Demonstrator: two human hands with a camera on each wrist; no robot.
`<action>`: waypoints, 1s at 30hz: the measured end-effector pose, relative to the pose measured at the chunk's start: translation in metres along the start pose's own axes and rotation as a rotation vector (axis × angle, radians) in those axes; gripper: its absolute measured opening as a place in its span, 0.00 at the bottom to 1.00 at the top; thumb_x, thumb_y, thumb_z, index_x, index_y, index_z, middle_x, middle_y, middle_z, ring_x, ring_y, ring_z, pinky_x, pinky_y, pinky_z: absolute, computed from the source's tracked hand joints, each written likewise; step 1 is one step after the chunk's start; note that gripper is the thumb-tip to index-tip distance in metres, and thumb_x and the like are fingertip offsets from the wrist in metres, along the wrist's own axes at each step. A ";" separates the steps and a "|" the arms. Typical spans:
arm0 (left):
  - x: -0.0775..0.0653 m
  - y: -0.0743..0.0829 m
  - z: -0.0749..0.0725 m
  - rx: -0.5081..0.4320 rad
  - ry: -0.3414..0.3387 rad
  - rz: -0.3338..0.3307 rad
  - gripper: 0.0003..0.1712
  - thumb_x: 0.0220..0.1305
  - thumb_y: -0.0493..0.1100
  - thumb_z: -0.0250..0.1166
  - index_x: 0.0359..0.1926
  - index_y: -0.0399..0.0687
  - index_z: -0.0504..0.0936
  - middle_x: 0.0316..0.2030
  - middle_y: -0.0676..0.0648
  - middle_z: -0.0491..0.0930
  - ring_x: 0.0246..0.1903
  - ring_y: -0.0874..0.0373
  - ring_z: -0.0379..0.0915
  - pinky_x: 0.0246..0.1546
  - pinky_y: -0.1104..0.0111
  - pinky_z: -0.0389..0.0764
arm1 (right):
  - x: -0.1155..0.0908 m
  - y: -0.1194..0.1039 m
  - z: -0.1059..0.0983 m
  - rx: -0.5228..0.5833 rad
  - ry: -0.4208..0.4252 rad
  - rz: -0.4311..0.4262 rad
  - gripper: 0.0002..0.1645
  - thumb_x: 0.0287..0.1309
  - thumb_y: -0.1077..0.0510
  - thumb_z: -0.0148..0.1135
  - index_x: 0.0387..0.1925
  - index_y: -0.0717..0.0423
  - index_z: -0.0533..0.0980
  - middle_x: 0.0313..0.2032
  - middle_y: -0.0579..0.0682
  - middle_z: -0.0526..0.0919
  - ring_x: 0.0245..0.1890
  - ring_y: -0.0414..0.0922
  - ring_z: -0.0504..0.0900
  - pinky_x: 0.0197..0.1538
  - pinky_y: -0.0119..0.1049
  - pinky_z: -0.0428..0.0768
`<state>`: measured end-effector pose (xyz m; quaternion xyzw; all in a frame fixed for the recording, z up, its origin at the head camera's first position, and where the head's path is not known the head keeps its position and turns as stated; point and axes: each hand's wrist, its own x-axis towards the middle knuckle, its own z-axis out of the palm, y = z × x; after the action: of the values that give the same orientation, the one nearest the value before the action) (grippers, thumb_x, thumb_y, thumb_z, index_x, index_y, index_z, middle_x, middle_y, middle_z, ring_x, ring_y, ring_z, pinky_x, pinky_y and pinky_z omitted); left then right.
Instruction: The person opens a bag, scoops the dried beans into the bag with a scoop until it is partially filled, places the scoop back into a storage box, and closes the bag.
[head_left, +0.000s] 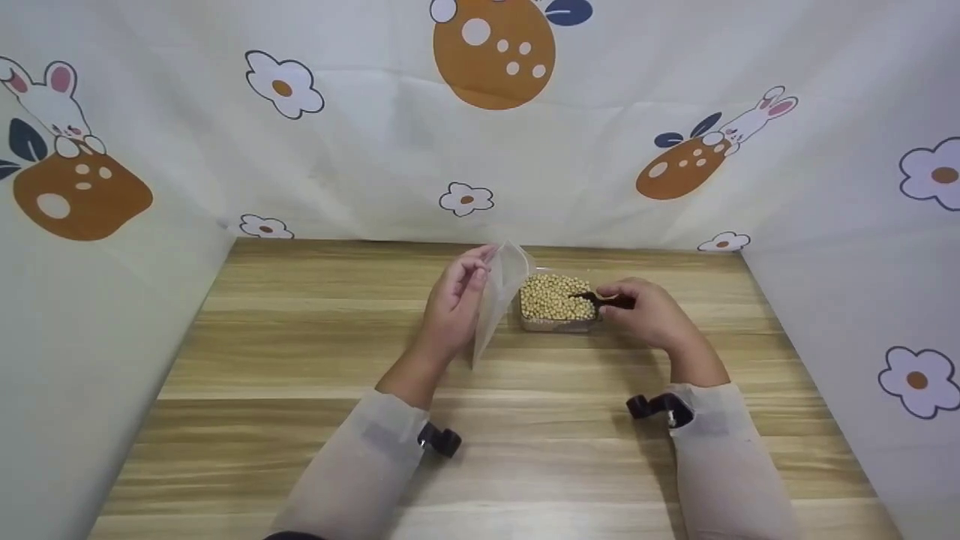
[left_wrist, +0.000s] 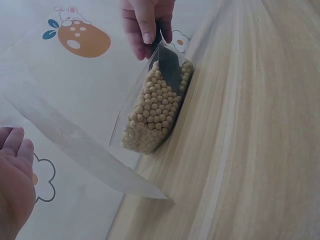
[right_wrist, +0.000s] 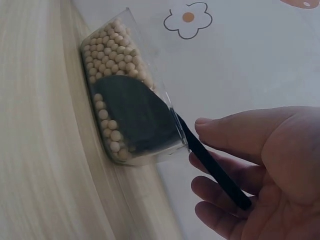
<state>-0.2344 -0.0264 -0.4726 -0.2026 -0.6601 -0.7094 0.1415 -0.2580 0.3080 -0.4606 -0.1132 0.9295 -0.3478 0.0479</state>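
My left hand (head_left: 455, 292) holds a translucent plastic bag (head_left: 501, 289) upright by its upper edge, just left of a clear container (head_left: 559, 325). Round pale yellow beans, which look like soybeans (head_left: 551, 294), fill much of this container. From the right, my right hand (head_left: 641, 309) grips the handle of a black scoop (right_wrist: 212, 167). In the right wrist view the handle crosses the curled fingers (right_wrist: 212, 187), and the scoop's broad blade is down inside the container, against its clear wall among the beans. The left wrist view shows the bag (left_wrist: 85, 147) hanging in front of the container.
The container stands on a wood-grain table (head_left: 300, 405) towards its back edge. Pale cloth walls (head_left: 360, 150) printed with rabbits, fruit and flowers close off the back and both sides. Black camera mounts (head_left: 441, 440) sit on both sleeved wrists.
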 end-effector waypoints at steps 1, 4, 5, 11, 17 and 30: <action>0.000 0.000 0.000 0.004 -0.001 -0.002 0.10 0.84 0.37 0.51 0.52 0.34 0.76 0.72 0.40 0.77 0.75 0.48 0.72 0.80 0.56 0.71 | 0.000 0.000 0.001 -0.007 -0.001 0.003 0.21 0.68 0.58 0.70 0.61 0.59 0.84 0.62 0.62 0.85 0.65 0.62 0.82 0.72 0.58 0.77; -0.001 0.000 -0.001 0.018 -0.010 -0.013 0.10 0.84 0.38 0.51 0.52 0.36 0.75 0.72 0.41 0.76 0.76 0.49 0.71 0.79 0.57 0.71 | 0.000 0.000 0.001 -0.046 -0.012 0.007 0.21 0.68 0.57 0.69 0.61 0.56 0.85 0.61 0.62 0.85 0.65 0.62 0.81 0.74 0.60 0.76; -0.001 0.000 -0.001 0.020 -0.013 -0.016 0.10 0.85 0.38 0.50 0.52 0.36 0.75 0.73 0.41 0.76 0.76 0.49 0.71 0.79 0.57 0.72 | 0.001 0.000 0.001 -0.057 -0.015 0.012 0.21 0.68 0.57 0.69 0.61 0.55 0.85 0.61 0.62 0.85 0.66 0.62 0.81 0.74 0.60 0.75; -0.001 0.000 -0.001 0.023 -0.016 -0.026 0.10 0.85 0.38 0.50 0.53 0.37 0.75 0.73 0.42 0.76 0.76 0.52 0.70 0.80 0.58 0.70 | 0.001 0.003 0.001 -0.086 -0.031 0.021 0.20 0.70 0.54 0.68 0.61 0.50 0.85 0.63 0.61 0.85 0.67 0.63 0.81 0.74 0.62 0.74; -0.001 0.001 -0.001 0.028 -0.015 -0.038 0.11 0.85 0.40 0.50 0.53 0.37 0.76 0.73 0.44 0.76 0.76 0.51 0.70 0.79 0.55 0.71 | 0.001 0.005 0.002 -0.070 -0.020 0.004 0.19 0.71 0.55 0.68 0.60 0.50 0.86 0.61 0.60 0.86 0.66 0.62 0.82 0.74 0.63 0.74; -0.001 -0.001 0.000 0.036 -0.004 -0.046 0.10 0.85 0.40 0.51 0.52 0.38 0.76 0.73 0.43 0.77 0.76 0.49 0.70 0.80 0.53 0.69 | 0.003 0.015 0.003 -0.012 -0.003 -0.013 0.16 0.72 0.55 0.67 0.58 0.50 0.87 0.59 0.58 0.88 0.64 0.61 0.82 0.74 0.61 0.74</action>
<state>-0.2339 -0.0266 -0.4736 -0.1863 -0.6775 -0.7001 0.1274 -0.2626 0.3160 -0.4728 -0.1201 0.9306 -0.3425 0.0465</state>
